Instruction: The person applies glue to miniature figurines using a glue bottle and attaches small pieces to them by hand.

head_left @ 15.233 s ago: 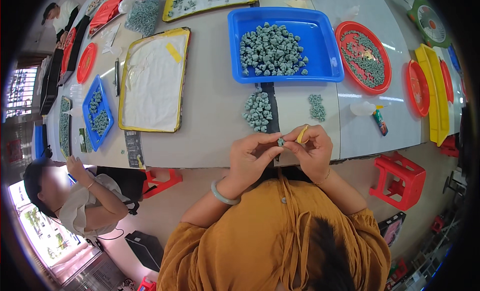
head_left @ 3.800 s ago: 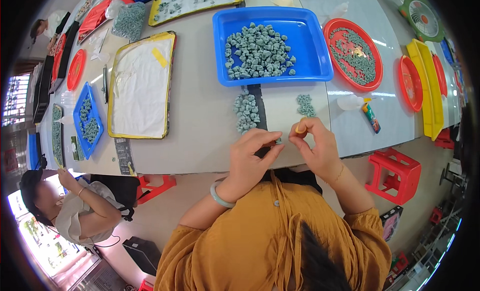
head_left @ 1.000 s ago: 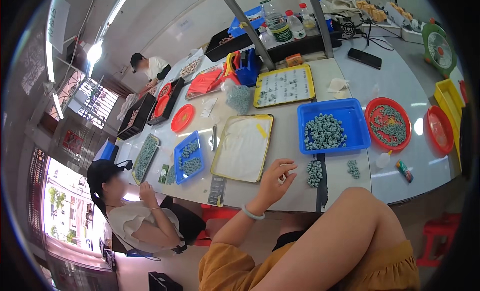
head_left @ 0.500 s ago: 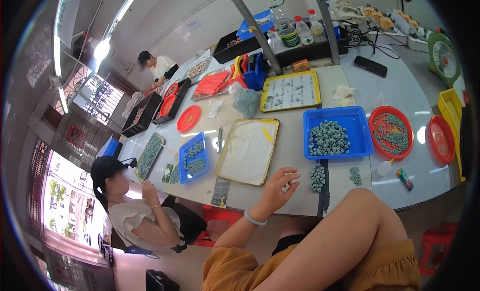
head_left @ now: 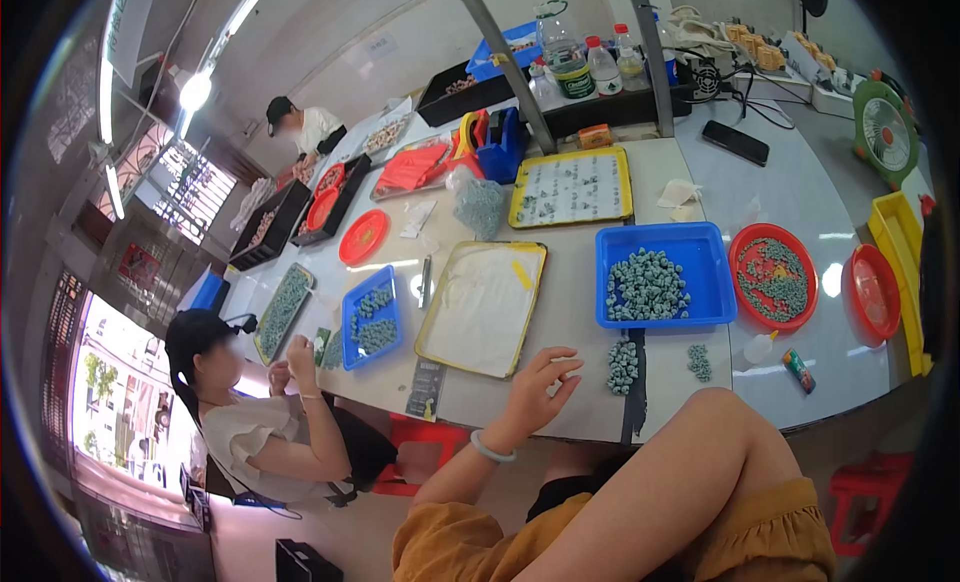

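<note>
My left hand (head_left: 543, 390), with a pale bangle at the wrist, hovers at the table's near edge. Its fingers are loosely bent, the thumb stands apart, and nothing shows between them. Just right of it lies a pile of small blue-green pieces (head_left: 622, 369), with a smaller pile (head_left: 698, 362) further right. Behind these is a blue tray (head_left: 715, 312) holding many similar pieces. A flat yellow-rimmed tray lined with white (head_left: 478, 307) lies beyond my left hand. My right arm is bent, elbow up; its hand falls outside the picture.
To the right are a red round tray (head_left: 738, 282) of small pieces, a small white bottle (head_left: 759, 349), a tube (head_left: 798, 370) and a red basin (head_left: 874, 295). A yellow-rimmed tray (head_left: 572, 222) lies behind. A co-worker (head_left: 265, 412) sits at left near another blue tray (head_left: 398, 317).
The view has shifted slightly, so the table sits a little further left. My left hand keeps nearly the same pose and place by the pile. The co-worker's hands have moved apart.
</note>
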`<act>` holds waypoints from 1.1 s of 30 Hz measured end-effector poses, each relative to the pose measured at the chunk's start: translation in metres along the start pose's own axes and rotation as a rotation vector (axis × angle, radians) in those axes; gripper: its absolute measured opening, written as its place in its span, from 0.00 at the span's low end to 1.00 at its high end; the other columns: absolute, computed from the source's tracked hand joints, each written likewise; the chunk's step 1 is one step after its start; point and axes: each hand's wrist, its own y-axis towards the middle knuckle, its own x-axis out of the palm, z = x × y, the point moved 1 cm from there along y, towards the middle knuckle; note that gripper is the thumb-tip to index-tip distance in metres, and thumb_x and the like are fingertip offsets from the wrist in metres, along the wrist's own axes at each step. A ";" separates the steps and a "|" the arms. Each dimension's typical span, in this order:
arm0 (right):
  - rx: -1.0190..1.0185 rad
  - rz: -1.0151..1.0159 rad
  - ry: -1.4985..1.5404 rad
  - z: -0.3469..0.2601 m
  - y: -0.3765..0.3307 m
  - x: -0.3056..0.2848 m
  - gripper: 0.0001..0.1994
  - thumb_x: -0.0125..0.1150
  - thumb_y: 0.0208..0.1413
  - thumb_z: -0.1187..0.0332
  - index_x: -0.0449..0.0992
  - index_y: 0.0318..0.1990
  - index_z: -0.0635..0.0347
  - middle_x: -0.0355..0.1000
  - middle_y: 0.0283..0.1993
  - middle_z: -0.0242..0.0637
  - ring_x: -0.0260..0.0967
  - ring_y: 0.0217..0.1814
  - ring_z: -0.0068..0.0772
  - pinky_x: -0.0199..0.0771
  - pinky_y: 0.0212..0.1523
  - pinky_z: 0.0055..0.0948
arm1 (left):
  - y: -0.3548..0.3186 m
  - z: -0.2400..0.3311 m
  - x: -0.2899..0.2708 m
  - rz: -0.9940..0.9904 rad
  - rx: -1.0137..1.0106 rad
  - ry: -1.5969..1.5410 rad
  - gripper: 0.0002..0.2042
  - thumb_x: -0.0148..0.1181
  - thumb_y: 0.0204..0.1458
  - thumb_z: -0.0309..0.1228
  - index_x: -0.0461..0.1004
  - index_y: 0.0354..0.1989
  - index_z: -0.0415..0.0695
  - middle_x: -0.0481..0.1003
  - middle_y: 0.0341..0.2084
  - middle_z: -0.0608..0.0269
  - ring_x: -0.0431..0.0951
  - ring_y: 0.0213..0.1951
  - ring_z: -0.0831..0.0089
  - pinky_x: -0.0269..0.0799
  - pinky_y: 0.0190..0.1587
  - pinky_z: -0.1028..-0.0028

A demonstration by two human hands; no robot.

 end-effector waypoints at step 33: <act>-1.193 0.261 -1.156 -0.004 -0.055 -0.021 0.09 0.44 0.50 0.67 0.72 0.33 0.57 0.70 0.31 0.37 0.67 0.37 0.37 0.62 0.44 0.34 | -0.009 0.004 -0.024 0.048 0.037 0.013 0.11 0.59 0.43 0.20 0.74 0.38 0.43 0.70 0.41 0.58 0.74 0.26 0.74 0.71 0.32 0.78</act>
